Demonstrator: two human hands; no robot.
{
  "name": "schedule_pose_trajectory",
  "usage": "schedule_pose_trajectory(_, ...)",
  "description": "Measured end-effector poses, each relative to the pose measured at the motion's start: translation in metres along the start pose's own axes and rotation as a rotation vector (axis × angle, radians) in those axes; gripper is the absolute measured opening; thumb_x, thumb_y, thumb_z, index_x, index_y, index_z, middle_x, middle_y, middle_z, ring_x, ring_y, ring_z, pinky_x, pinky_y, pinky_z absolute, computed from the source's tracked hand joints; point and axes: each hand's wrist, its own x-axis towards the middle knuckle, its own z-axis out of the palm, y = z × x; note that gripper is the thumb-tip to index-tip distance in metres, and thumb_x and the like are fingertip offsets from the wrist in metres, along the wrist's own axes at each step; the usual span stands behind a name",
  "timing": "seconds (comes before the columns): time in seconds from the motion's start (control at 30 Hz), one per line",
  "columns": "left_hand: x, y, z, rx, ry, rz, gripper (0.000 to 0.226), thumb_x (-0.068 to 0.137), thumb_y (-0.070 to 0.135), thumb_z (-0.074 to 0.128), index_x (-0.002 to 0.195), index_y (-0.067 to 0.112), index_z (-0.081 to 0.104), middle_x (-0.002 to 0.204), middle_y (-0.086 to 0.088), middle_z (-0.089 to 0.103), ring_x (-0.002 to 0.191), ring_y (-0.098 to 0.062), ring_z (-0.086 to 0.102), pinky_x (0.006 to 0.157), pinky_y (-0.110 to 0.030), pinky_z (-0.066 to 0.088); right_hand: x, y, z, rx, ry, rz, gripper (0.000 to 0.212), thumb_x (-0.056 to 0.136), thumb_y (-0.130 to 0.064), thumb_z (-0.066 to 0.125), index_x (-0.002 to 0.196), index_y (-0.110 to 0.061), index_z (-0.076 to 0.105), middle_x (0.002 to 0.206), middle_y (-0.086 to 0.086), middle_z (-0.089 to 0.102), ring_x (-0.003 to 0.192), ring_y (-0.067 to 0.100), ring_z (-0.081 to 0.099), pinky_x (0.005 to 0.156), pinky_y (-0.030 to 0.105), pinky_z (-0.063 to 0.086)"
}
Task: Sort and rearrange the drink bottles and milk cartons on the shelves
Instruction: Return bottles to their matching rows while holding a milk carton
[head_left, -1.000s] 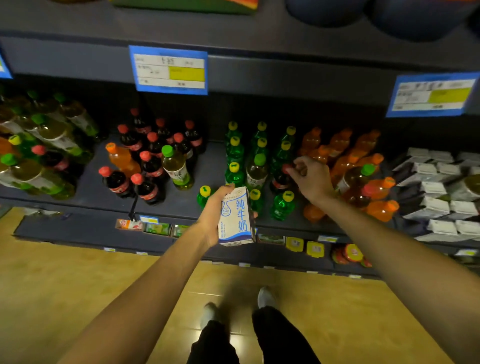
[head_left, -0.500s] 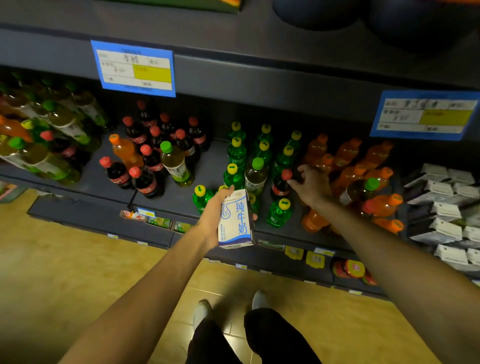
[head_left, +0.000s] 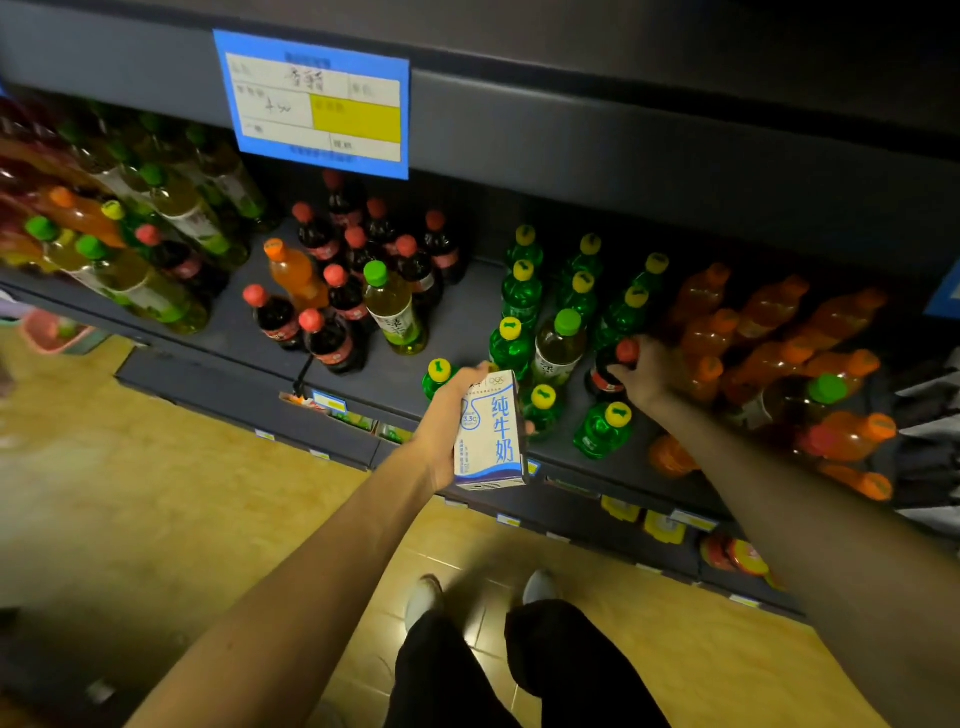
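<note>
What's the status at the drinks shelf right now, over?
Left hand grips milk carton. Right hand grips red-capped cola bottle among green bottles. Nothing blocking.

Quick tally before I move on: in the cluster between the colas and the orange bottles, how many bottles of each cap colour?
Yellow-capped green bottles: 10
Green-capped tea bottle: 1
Red-capped dark bottle, gripped by the right hand: 1
Total: 12
</note>
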Motion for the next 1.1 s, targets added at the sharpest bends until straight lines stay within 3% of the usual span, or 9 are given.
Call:
schedule_pose_trajectory(0.3, -0.001, 0.008, 0.0, 0.053, 0.003, -0.009, 0.037, 0.093, 0.044, 0.05, 0.088, 0.008, 0.06, 0.079, -0.014, 0.06, 0.07, -0.028, 0.063, 0.062, -0.029, 0.055, -0.039, 0.003, -0.042, 0.178, 0.171, -0.1, 0.04, 0.089, -0.035, 0.071, 0.112, -0.004, 0.06, 0.109, 0.012, 0.059, 0.103, 0.028, 0.057, 0.082, 0.026, 0.039)
schedule_pose_trajectory(0.43, -0.004, 0.011, 0.011, 0.084, -0.013, 0.004, 0.038, 0.094, 0.044, 0.048, 0.089, 0.008, 0.06, 0.074, -0.014, 0.063, 0.066, -0.028, 0.067, 0.06, -0.029, 0.056, -0.062, -0.016, -0.077, 0.432, 0.336, -0.065, 0.056, 0.093, -0.045, 0.062, 0.128, -0.004, 0.051, 0.12, 0.017, 0.061, 0.115, 0.031, 0.057, 0.09, 0.02, 0.036)
schedule_pose_trajectory(0.53, -0.005, 0.011, 0.022, 0.101, -0.028, 0.012, 0.039, 0.095, 0.043, 0.047, 0.086, 0.008, 0.061, 0.069, -0.012, 0.064, 0.064, -0.027, 0.066, 0.059, -0.029, 0.054, -0.07, -0.036, -0.101, 0.721, 0.373, 0.066, 0.051, 0.1, -0.031, 0.055, 0.144, -0.011, 0.038, 0.141, 0.008, 0.049, 0.133, 0.022, 0.044, 0.1, 0.02, 0.032)
schedule_pose_trajectory(0.6, -0.008, 0.011, 0.027, 0.119, -0.038, 0.015, 0.039, 0.095, 0.043, 0.046, 0.083, 0.009, 0.06, 0.067, -0.012, 0.063, 0.061, -0.026, 0.065, 0.058, -0.027, 0.053, -0.069, -0.046, -0.111, 0.926, 0.346, 0.182, 0.047, 0.103, -0.028, 0.05, 0.145, -0.017, 0.035, 0.14, 0.001, 0.045, 0.133, 0.019, 0.042, 0.101, 0.023, 0.033)
schedule_pose_trajectory(0.7, -0.01, 0.011, 0.028, 0.114, -0.079, 0.007, 0.04, 0.097, 0.04, 0.043, 0.077, 0.009, 0.056, 0.057, -0.009, 0.062, 0.049, -0.022, 0.063, 0.049, -0.021, 0.051, -0.066, -0.051, -0.111, 1.148, 0.17, 0.378, 0.04, 0.097, -0.049, 0.053, 0.13, -0.026, 0.049, 0.132, 0.003, 0.059, 0.116, 0.021, 0.058, 0.1, 0.038, 0.047)
schedule_pose_trajectory(0.8, -0.014, 0.013, 0.021, 0.107, -0.098, 0.016, 0.041, 0.098, 0.04, 0.041, 0.077, 0.008, 0.057, 0.053, -0.008, 0.062, 0.044, -0.02, 0.062, 0.047, -0.019, 0.049, -0.069, -0.049, -0.093, 1.158, 0.0, 0.432, 0.067, 0.072, -0.071, 0.065, 0.121, -0.027, 0.063, 0.117, 0.008, 0.07, 0.101, 0.026, 0.068, 0.095, 0.045, 0.052)
schedule_pose_trajectory(1.0, -0.026, 0.023, -0.011, 0.071, -0.054, 0.049, 0.035, 0.093, 0.043, 0.047, 0.094, 0.01, 0.058, 0.078, -0.014, 0.06, 0.063, -0.03, 0.067, 0.068, -0.034, 0.05, -0.082, -0.08, -0.053, 1.126, -0.056, 0.373, 0.105, 0.038, -0.081, 0.075, 0.125, -0.027, 0.056, 0.118, 0.008, 0.069, 0.105, 0.029, 0.068, 0.099, 0.051, 0.051)
schedule_pose_trajectory(1.03, -0.028, 0.024, -0.02, 0.066, -0.039, 0.052, 0.036, 0.094, 0.043, 0.047, 0.091, 0.009, 0.061, 0.076, -0.014, 0.061, 0.061, -0.03, 0.067, 0.07, -0.035, 0.049, -0.085, -0.091, -0.049, 1.112, -0.059, 0.368, 0.102, 0.042, -0.08, 0.075, 0.126, -0.025, 0.055, 0.119, 0.008, 0.068, 0.104, 0.029, 0.067, 0.098, 0.05, 0.051)
schedule_pose_trajectory(1.1, -0.033, 0.026, -0.038, 0.04, -0.026, 0.046, 0.039, 0.092, 0.042, 0.049, 0.082, 0.009, 0.066, 0.07, -0.013, 0.063, 0.059, -0.029, 0.066, 0.072, -0.037, 0.046, -0.094, -0.118, -0.04, 1.08, -0.058, 0.325, 0.069, 0.069, -0.067, 0.073, 0.119, -0.022, 0.058, 0.119, 0.009, 0.067, 0.104, 0.028, 0.066, 0.097, 0.046, 0.051)
